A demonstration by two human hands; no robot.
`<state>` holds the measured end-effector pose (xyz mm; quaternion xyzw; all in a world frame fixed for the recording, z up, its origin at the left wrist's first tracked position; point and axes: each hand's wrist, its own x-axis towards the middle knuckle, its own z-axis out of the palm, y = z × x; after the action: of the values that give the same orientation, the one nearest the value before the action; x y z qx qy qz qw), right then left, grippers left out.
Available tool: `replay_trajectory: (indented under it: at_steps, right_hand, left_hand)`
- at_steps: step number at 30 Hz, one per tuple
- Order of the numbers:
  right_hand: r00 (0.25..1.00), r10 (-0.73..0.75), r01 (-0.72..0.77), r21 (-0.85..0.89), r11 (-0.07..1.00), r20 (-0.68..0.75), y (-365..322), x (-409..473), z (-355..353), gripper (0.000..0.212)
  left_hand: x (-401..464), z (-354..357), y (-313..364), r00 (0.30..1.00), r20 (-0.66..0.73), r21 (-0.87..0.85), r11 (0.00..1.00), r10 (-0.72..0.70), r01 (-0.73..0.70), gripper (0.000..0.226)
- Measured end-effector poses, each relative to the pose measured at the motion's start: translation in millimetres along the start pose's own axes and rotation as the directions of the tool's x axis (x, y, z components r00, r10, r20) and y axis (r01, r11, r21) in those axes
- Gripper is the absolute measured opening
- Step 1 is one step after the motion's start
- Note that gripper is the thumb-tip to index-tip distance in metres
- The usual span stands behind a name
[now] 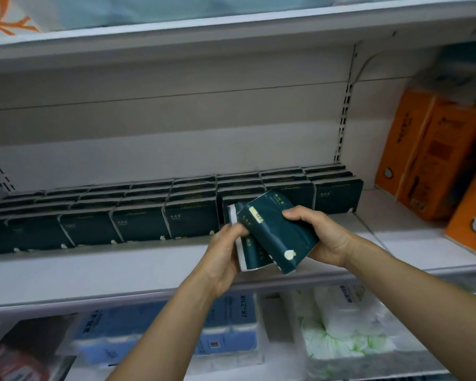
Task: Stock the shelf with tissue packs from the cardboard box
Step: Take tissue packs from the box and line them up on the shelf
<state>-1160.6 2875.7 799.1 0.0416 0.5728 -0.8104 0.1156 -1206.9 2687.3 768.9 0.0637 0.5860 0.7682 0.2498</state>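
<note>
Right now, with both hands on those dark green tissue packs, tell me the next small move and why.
Probably separate the two dark green tissue packs and stand one in front of the green rows. The left hand and right hand hold them askew, and the white shelf is bare along its front.

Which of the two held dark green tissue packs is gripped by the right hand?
The tilted front pack, in the right hand; the left hand holds the pack behind.
</note>
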Motion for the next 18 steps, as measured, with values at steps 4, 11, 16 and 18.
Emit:
replay_trajectory:
  at_steps: [4, 11, 16, 18]
  right_hand:
    - [0.999, -0.035, 0.033, -0.054, 0.998, -0.031, -7.8, -0.5, -9.2, 0.035]
    - [0.965, -0.101, 0.087, -0.069, 0.994, -0.243, -11.3, 17.4, -26.4, 0.020]
    - [0.965, -0.067, 0.063, -0.026, 0.998, -0.255, 1.7, 32.2, -18.4, 0.012]
    - [0.965, -0.066, 0.064, -0.015, 0.998, -0.253, 4.0, 35.6, -17.1, 0.014]
  left_hand:
    - [5.2, 8.5, -5.7, 0.995, -0.099, 0.094, 0.996, 0.006, 0.003, 0.032]
    - [7.8, -5.4, -5.6, 0.952, -0.306, 0.157, 0.985, -0.023, 0.075, 0.031]
    - [5.3, -21.0, -1.9, 0.945, -0.324, 0.170, 0.982, -0.028, 0.087, 0.030]
    - [6.2, -24.9, -1.7, 0.944, -0.327, 0.167, 0.982, -0.029, 0.088, 0.030]
